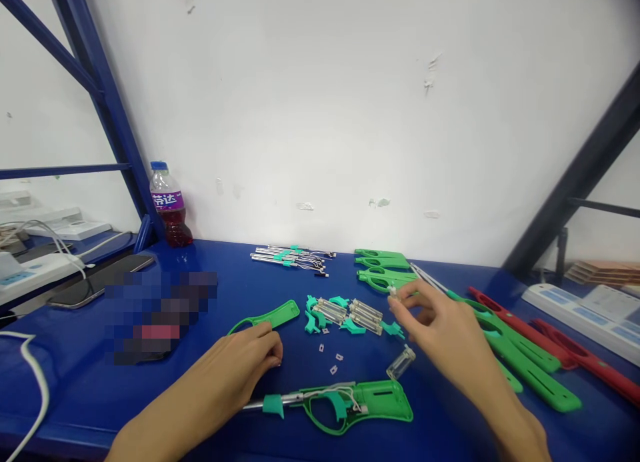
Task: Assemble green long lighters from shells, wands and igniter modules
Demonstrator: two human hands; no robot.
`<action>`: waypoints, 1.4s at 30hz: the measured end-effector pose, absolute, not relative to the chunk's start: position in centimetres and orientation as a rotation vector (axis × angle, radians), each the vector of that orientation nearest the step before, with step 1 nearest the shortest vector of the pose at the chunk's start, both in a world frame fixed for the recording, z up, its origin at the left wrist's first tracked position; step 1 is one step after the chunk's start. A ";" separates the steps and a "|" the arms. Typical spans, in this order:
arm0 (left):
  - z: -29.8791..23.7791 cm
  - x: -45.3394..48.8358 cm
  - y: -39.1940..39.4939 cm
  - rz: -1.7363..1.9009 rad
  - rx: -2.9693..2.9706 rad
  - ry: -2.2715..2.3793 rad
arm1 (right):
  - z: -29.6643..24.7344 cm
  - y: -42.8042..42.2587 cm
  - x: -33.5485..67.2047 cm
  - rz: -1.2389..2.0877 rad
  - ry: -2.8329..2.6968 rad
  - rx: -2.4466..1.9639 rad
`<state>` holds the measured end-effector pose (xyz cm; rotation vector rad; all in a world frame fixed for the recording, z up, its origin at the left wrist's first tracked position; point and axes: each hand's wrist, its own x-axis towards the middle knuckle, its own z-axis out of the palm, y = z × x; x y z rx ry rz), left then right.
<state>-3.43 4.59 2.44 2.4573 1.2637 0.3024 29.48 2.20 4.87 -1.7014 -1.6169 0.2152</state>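
Observation:
My right hand (435, 319) pinches a small whitish part (393, 291) between thumb and fingertips, above the blue table. Below it lies a loose clear fuel tank (401, 363); more clear tanks (367, 317) sit among teal triggers (353, 327). My left hand (253, 355) is curled low over the table; whatever its fingers hold, if anything, is hidden. Just behind it rests an empty green lighter shell half (285, 313). In front, another green shell half (385, 402) carries a metal tube (290, 400), a teal trigger (337, 406) and white wires.
Metal tubes with wires (290, 257) lie by the wall. Green shells (383, 259) are behind my right hand, with green and red (595, 362) ones further right. Tiny pale pieces (334, 369) lie mid-table. A drink bottle (170, 209) and phone (103, 282) are left; power strips flank both sides.

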 end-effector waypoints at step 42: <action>0.2 -2.8 5.9 1.199 2.750 1.063 | 4.7 1.5 26.4 0.366 -1.811 -1.382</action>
